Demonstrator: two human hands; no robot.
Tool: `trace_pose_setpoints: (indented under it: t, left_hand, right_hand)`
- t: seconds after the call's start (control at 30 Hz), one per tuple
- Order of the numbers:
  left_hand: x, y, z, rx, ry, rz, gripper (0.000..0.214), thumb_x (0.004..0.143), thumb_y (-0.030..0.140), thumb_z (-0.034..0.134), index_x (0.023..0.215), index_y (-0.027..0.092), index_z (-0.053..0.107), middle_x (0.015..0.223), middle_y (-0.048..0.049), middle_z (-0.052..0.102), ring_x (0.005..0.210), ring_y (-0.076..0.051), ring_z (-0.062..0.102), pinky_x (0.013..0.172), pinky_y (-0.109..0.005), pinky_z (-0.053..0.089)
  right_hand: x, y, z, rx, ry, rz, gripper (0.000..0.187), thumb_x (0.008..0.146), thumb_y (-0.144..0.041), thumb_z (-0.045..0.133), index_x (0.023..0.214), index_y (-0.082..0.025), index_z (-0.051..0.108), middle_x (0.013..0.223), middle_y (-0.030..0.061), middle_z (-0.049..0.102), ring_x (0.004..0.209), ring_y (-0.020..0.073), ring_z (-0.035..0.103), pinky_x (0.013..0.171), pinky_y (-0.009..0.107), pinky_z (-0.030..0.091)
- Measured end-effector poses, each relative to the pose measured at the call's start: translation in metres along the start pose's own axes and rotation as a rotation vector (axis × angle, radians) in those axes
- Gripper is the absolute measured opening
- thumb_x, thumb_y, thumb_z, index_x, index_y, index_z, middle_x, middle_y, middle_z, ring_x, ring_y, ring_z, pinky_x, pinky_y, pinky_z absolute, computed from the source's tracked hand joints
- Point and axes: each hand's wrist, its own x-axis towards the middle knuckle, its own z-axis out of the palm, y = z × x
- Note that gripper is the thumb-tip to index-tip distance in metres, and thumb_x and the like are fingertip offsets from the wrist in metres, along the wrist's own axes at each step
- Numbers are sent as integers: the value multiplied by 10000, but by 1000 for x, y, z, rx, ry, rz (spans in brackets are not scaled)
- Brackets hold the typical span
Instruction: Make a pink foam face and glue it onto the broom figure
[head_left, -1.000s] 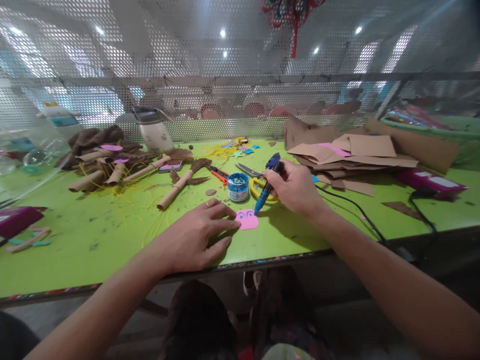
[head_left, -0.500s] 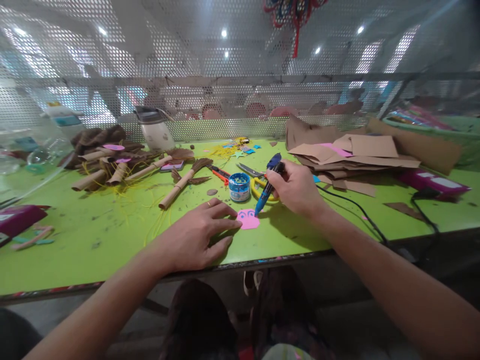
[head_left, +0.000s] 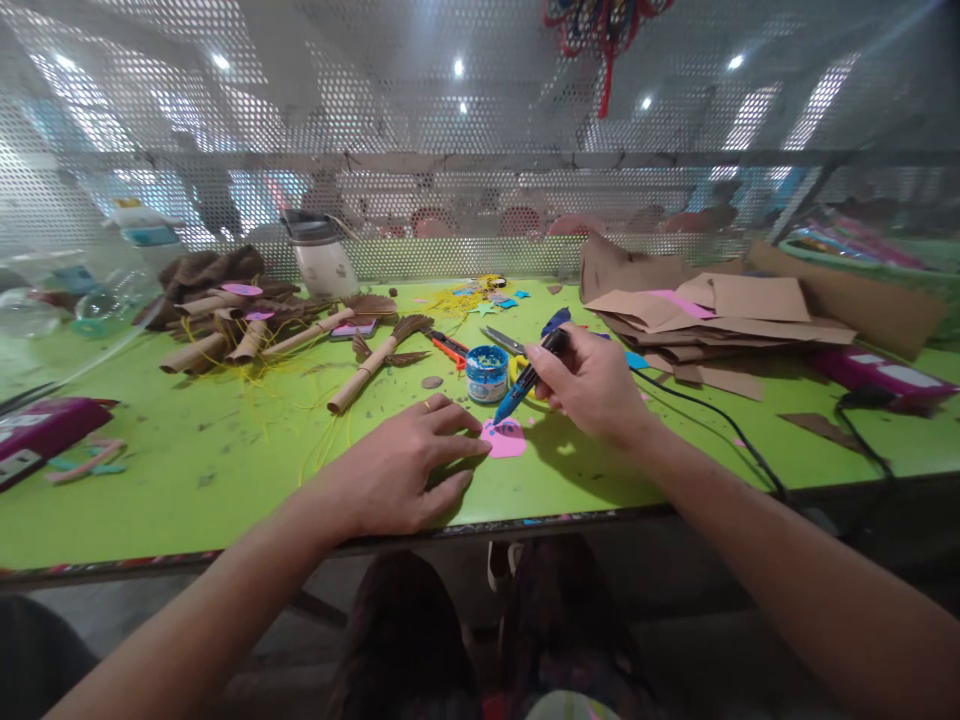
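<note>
A small pink piece of paper (head_left: 508, 441) with blue eye-like marks lies near the table's front edge. My left hand (head_left: 409, 465) rests flat beside it, fingers spread, with fingertips touching its left edge. In my right hand (head_left: 589, 385) is a blue marker (head_left: 519, 392), tilted, its tip at the upper left of the pink paper. Just behind the paper stands a small jar (head_left: 487, 375) with blue smears round its rim. Scissors with yellow handles (head_left: 515, 366) lie partly hidden behind the marker and my right hand. An orange-red utility knife (head_left: 450, 348) is left of the jar.
Rolled brown paper tubes (head_left: 367, 372) and yellow strings lie to the left on the green table (head_left: 247, 480). Brown cardboard sheets (head_left: 720, 320) are piled at the right, near a black cable (head_left: 705, 408). A pitcher (head_left: 322, 258) stands by the perforated screen.
The marker's tip has moved from the right side of the pink paper to its upper left. My left hand stays at the paper's edge. The view has shifted slightly.
</note>
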Motion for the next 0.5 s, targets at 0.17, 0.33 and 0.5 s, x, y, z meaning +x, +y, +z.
trace_pose_setpoints:
  t: [0.17,0.33,0.5]
  left_hand:
    - [1,1,0,5,10,19,310,895,220,485,1140,197,673,1143,-104,625,1053,-251,562,1026,-446,392]
    - [1,1,0,3,17,27,309,887,204,488,1133,196,674,1135,-101,628,1046,-243,564,1010,-421,402]
    - [0,1,1,16,16,16,313,863,191,500,1118,200,680,1148,-97,621,1046,-249,559,984,-409,417]
  right_hand:
    - [-1,2,2,7,-30,-8,322,880,-472,577,735,-200,484,527,-29,582,425,94,515,433,219,399]
    - [-2,4,4,13,-56,-8,325,882,-486,575,756,-198,492,538,-31,585,433,95,524,446,225,411]
    - [-3,5,4,8,-73,-19,331,880,-495,579,769,-192,503,550,-30,593,435,95,529,448,227,418]
